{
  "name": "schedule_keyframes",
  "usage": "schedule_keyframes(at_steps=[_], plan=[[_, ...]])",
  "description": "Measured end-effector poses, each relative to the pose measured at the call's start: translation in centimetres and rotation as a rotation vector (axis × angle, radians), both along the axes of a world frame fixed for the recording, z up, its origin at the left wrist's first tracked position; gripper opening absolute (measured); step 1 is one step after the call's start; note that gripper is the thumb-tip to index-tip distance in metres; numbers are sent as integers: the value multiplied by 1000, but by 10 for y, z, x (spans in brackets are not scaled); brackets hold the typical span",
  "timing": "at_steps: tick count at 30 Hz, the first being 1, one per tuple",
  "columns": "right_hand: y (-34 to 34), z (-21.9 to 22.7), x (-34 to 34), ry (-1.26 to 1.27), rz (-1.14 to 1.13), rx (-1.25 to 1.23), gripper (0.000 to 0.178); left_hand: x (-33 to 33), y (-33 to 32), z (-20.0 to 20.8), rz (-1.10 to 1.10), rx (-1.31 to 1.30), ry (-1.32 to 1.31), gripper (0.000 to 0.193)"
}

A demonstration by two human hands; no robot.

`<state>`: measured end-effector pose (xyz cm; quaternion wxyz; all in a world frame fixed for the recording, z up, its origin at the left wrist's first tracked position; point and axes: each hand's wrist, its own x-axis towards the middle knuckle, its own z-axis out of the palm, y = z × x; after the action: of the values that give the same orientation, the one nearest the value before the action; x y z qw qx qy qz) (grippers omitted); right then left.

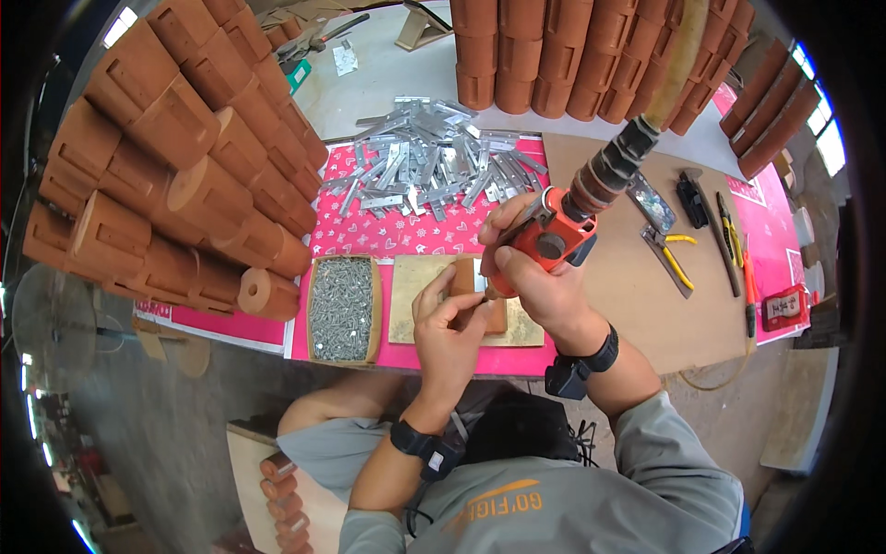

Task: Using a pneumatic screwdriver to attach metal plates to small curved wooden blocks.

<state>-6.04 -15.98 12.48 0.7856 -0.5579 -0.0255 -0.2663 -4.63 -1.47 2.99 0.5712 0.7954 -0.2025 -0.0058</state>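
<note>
In front of me a reddish-brown wooden piece [496, 320] lies on a pale board [402, 303], a bit of bright metal showing at its upper part. My right hand [546, 291] is wrapped round an orange power screwdriver [552, 237] fitted with a hose, its tip pointing down at the piece. Close to that tip, my left hand [445, 331] has thumb and forefinger pinched together against the wood. Whatever those fingertips hold is too small to make out. Left of the board stands a box of screws [343, 314].
Flat metal strips [420, 166] lie heaped beyond the board. Stacked brown wooden cylinders [148, 212] rise at the left, with more cylinders [554, 55] at the back. On brown cardboard [628, 305] at the right lie yellow-handled pliers [678, 258] and other tools. A red box [784, 307] sits near the right edge.
</note>
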Motion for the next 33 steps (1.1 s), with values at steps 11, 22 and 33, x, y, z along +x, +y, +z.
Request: schedule_keyframes(at_steps=[11, 22, 33], plan=[[2, -4, -1, -46, 34, 51, 24, -10, 9, -21, -180, -46, -139, 102], [8, -16, -1, -42, 22, 0, 16, -12, 6, -23, -162, -69, -144, 101], [4, -5, 6, 9, 101, 7, 20, 15, 66, 18, -90, 183, -364, 65]])
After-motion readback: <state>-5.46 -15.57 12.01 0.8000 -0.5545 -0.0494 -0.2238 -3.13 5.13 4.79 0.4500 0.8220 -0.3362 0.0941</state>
